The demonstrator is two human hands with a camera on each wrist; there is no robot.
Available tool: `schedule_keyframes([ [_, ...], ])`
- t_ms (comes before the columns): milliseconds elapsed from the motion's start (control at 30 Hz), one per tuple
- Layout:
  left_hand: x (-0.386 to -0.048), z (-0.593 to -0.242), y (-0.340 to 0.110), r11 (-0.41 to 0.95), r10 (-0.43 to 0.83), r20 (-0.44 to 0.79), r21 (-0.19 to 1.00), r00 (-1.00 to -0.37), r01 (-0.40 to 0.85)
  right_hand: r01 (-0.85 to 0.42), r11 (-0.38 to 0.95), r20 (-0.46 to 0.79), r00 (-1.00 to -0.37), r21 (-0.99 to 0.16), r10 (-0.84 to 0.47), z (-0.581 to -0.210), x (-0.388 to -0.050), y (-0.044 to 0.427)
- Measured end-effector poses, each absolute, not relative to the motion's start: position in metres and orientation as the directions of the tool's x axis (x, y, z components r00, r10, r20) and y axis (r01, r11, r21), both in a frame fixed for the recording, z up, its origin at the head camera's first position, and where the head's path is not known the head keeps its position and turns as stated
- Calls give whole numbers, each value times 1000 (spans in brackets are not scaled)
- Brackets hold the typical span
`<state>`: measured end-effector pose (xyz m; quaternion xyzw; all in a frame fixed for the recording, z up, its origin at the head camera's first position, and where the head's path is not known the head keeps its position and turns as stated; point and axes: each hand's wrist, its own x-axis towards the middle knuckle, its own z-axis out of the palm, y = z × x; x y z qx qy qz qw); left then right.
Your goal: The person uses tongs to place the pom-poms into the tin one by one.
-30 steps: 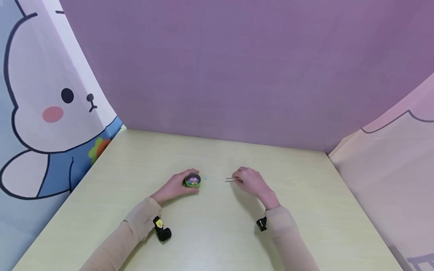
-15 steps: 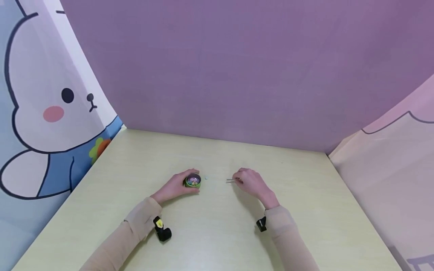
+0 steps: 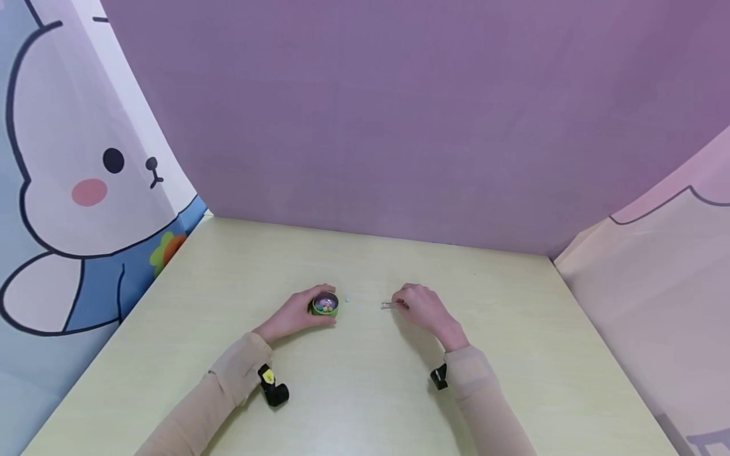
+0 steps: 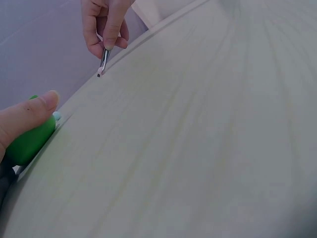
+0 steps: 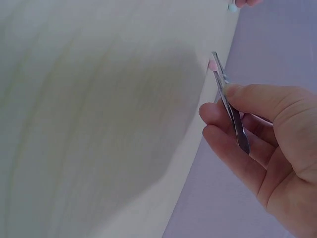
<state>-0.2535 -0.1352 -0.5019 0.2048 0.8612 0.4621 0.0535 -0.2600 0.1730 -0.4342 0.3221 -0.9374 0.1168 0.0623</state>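
Observation:
My left hand [image 3: 293, 313] holds a small round green container [image 3: 325, 311] on the table, thumb and fingers on opposite sides. Several coloured beads [image 3: 326, 307] lie inside it. Just right of the container, a pale blue bead [image 3: 348, 299] sits on the tabletop. Farther right, my right hand [image 3: 422, 307] pinches metal tweezers [image 5: 233, 110] between thumb and fingers, their tips pointing left. A pink bead [image 5: 213, 65] shows between the tweezer tips in the right wrist view; whether the tips grip it firmly I cannot tell.
The pale wooden table [image 3: 353, 392] runs back to a purple backdrop [image 3: 365, 126]. A cartoon-printed curtain [image 3: 63, 158] stands at the left and a pale pink one [image 3: 656, 285] at the right. Black wrist cameras hang at both sleeves.
The tweezer tips have drawn closer together. My right hand has shifted very slightly; my left hand and the container have stayed in place.

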Motion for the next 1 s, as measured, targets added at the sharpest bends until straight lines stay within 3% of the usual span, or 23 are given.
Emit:
schedule_keyframes([
  [567, -253, -502, -136, 493, 404, 91, 817, -910, 300, -574, 810, 181, -814, -118, -551, -438, -258, 169],
  [1000, -255, -502, -137, 502, 417, 112, 798, -902, 332, -621, 781, 227, -772, -70, -594, -435, -256, 168],
])
